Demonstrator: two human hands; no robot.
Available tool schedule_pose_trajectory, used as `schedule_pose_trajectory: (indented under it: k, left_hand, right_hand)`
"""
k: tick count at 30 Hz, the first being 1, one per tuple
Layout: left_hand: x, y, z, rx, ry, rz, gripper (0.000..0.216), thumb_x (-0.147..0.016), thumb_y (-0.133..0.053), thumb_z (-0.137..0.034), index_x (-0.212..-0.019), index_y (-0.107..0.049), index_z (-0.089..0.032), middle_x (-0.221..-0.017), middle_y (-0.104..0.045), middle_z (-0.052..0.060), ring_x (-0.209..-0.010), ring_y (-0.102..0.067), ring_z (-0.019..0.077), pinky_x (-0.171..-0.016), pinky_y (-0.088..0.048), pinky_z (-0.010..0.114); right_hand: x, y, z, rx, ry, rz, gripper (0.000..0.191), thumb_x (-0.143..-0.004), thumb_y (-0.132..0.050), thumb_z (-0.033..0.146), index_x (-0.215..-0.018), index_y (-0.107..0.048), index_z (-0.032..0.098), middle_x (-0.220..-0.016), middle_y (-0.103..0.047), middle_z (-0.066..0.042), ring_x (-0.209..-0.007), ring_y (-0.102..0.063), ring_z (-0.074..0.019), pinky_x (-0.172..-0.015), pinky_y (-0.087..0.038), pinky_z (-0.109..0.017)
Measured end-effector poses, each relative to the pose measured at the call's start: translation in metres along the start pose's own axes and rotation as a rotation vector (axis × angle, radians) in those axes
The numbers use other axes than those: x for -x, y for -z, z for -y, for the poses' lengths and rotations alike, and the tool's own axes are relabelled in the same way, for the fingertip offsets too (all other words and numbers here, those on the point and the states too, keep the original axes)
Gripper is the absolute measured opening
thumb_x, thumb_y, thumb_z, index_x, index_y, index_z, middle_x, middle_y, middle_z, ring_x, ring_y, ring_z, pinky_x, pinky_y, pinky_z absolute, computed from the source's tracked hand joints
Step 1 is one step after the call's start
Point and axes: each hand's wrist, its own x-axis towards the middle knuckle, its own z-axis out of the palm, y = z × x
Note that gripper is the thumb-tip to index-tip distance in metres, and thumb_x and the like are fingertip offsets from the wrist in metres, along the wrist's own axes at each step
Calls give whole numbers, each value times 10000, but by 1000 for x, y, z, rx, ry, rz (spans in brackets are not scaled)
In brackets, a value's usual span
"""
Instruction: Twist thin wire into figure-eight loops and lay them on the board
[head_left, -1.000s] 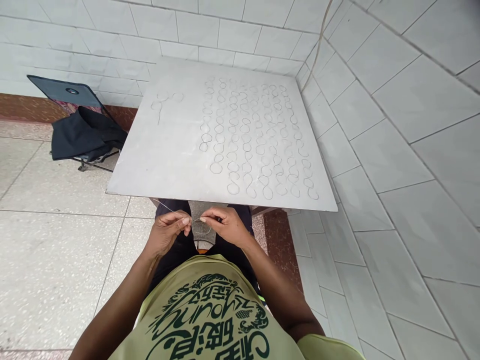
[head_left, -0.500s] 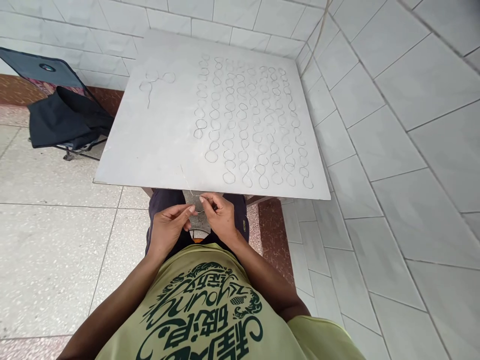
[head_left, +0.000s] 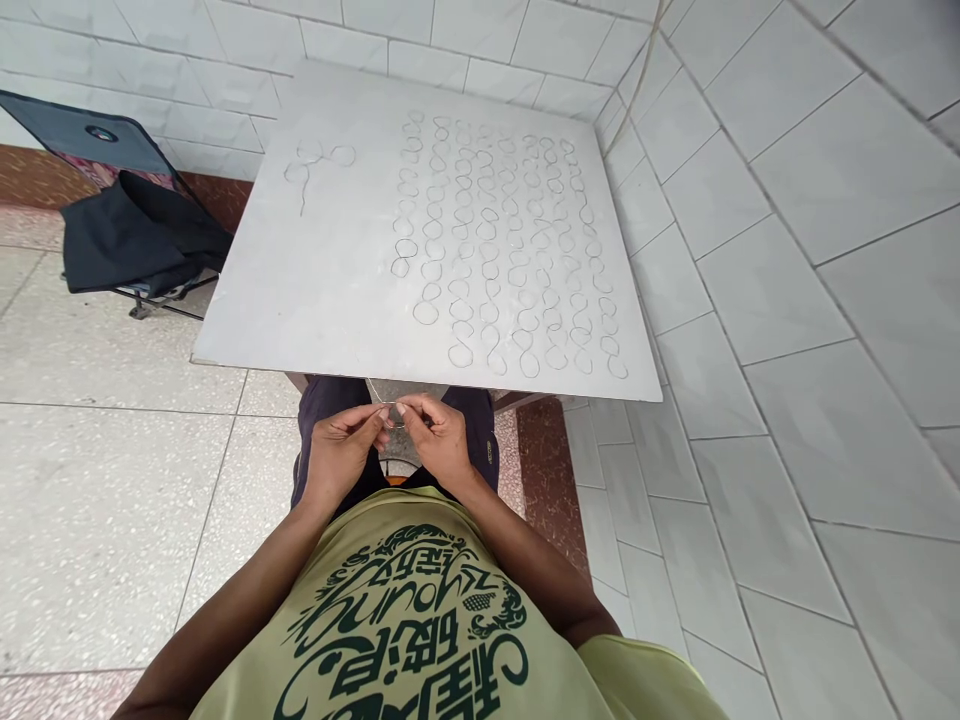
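Note:
Just beyond my lap, in front of the table's near edge, my left hand (head_left: pixel 346 448) and my right hand (head_left: pixel 436 438) meet at the fingertips. Both pinch a thin wire (head_left: pixel 375 390), whose free end sticks up toward the table edge. Part of the wire bends in a small curve between the fingers; the rest is hidden by them. On the white table (head_left: pixel 315 300) lie several rows of thin wire pieces bent into figure-eight shapes (head_left: pixel 405 257). A separate looped wire piece with a straight tail (head_left: pixel 304 185) lies at the far left of the tabletop.
A folding chair (head_left: pixel 82 125) with a dark cloth (head_left: pixel 135 235) on it stands left of the table. Tiled walls (head_left: pixel 795 300) border the table at the back and right. A cable (head_left: pixel 641 75) runs down the corner.
My right hand has come down and left, closer to my left hand. The wire's upright end has dropped lower, from over the tabletop to about its edge.

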Motion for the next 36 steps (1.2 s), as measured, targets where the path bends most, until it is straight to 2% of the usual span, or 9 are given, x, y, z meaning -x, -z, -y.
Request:
schedule_pose_trajectory:
  k: [11, 16, 20, 23, 26, 28, 30, 33, 36]
  left_hand:
    - [2, 0, 10, 210, 104, -33, 339, -780, -859, -466, -917, -830, -158, -724, -677, 32, -599, -511, 101, -525, -369, 221]
    - [5, 1, 15, 244, 103, -36, 340, -770, -873, -460, -947, -832, -173, -726, -674, 20, -600, -502, 91, -538, -373, 217]
    - [5, 5, 13, 232, 84, -38, 302, -759, -885, -439, -893, -828, -175, -695, -655, 11, -585, -489, 85, -531, -366, 214]
    - [5, 9, 7, 259, 152, 61, 293, -739, -902, -413, -856, -819, -157, -657, -637, 15, -547, -463, 73, -496, -312, 208]
    - [8, 11, 0, 313, 243, 210, 266, -736, -910, -368, -815, -805, -136, -592, -579, 1, -510, -415, 56, -473, -249, 199]
    - [10, 11, -3, 347, 285, 294, 245, -740, -909, -335, -805, -798, -127, -557, -532, -14, -500, -394, 51, -465, -229, 194]
    - [12, 9, -7, 379, 322, 358, 222, -757, -898, -310, -812, -794, -122, -543, -499, -26, -492, -378, 45, -460, -222, 188]
    - [14, 7, -11, 425, 372, 398, 203, -789, -875, -287, -821, -784, -108, -563, -482, -34, -486, -347, 24, -455, -213, 170]
    - [16, 6, -15, 487, 431, 396, 192, -792, -874, -259, -798, -764, -101, -595, -484, -34, -490, -322, 10, -446, -205, 153]
  right_hand:
    - [11, -7, -1, -44, -94, 24, 265, -980, -614, 405, -924, -752, 186, -666, -612, 9, -605, -538, -149, -594, -449, -268]
    - [18, -13, -5, -63, -102, 30, 253, -971, -629, 406, -899, -742, 192, -647, -599, 15, -586, -519, -145, -569, -435, -266]
    - [16, -7, -4, -181, -159, 112, 275, -947, -671, 442, -860, -721, 186, -665, -607, 10, -582, -520, -136, -564, -442, -263]
    - [5, 6, -4, -350, -277, 237, 311, -924, -698, 494, -952, -732, 187, -698, -630, 4, -600, -549, -135, -561, -459, -254]
    - [-10, 17, -2, -531, -321, 357, 400, -873, -764, 492, -1145, -730, 200, -888, -703, -33, -741, -628, -148, -629, -507, -252]
    - [-18, 20, -1, -626, -317, 427, 424, -833, -818, 458, -1165, -732, 209, -946, -710, -36, -765, -632, -139, -659, -521, -253]
    - [-23, 20, 0, -710, -318, 467, 349, -816, -849, 415, -1075, -747, 204, -893, -711, -19, -727, -629, -124, -656, -523, -250]
    - [-24, 15, -1, -790, -305, 429, 258, -796, -879, 369, -934, -754, 189, -770, -707, 4, -657, -622, -110, -623, -511, -239]
    - [-23, 10, -5, -782, -270, 342, 235, -788, -888, 358, -901, -776, 184, -729, -715, 4, -626, -623, -110, -607, -512, -247]
